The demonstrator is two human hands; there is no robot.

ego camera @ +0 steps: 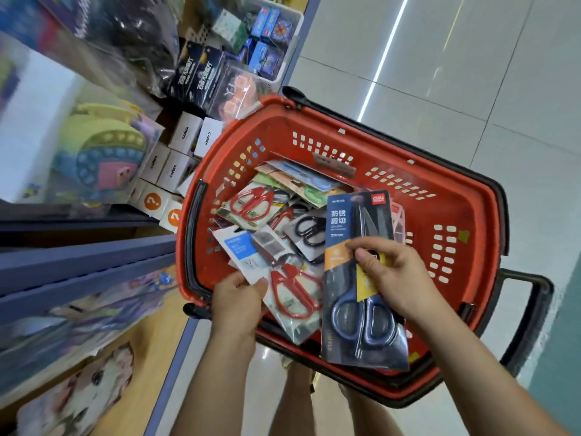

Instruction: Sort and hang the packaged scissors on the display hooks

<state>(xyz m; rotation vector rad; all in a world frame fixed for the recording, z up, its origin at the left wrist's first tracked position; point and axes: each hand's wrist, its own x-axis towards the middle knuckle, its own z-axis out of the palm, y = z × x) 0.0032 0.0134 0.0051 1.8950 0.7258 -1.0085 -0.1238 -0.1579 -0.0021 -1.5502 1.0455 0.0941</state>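
A red shopping basket (452,215) sits on the floor and holds several packaged scissors. My right hand (396,278) pinches a large dark pack of blue-handled scissors (361,309) above the basket's near side. My left hand (237,306) grips the corner of a white-and-blue pack (242,250) at the basket's near left rim. A clear pack of red-handled scissors (295,294) lies between my hands. More packs, with red-handled scissors (251,202) and black-handled scissors (311,231), lie deeper in the basket. No display hooks are visible.
Store shelves with blue edges (85,262) run along the left, stacked with white boxes (185,152), toys and dark packages (201,73). A clear bin of small boxes (267,33) stands at the far end. Pale tiled floor (471,73) stretches to the right. The basket's black handle (534,309) juts out right.
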